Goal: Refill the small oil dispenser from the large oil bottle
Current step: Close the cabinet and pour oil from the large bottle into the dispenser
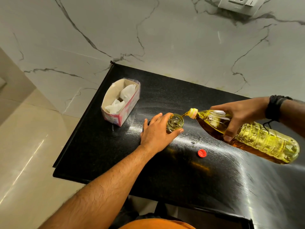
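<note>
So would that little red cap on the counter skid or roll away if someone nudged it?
Probably skid: the red cap lies flat, not on edge, and the black counter looks glossy. It looks small and thin, so likely very light.

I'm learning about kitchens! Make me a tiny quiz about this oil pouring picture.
1. True or false: the red cap is still on the big oil bottle.
2. Which hand grips the small jar: A left hand, B right hand?
3. Fill in: the cardboard box holds white ____.

Key: 1 false, it lies on the black counter. 2 A. 3 paper.
</note>
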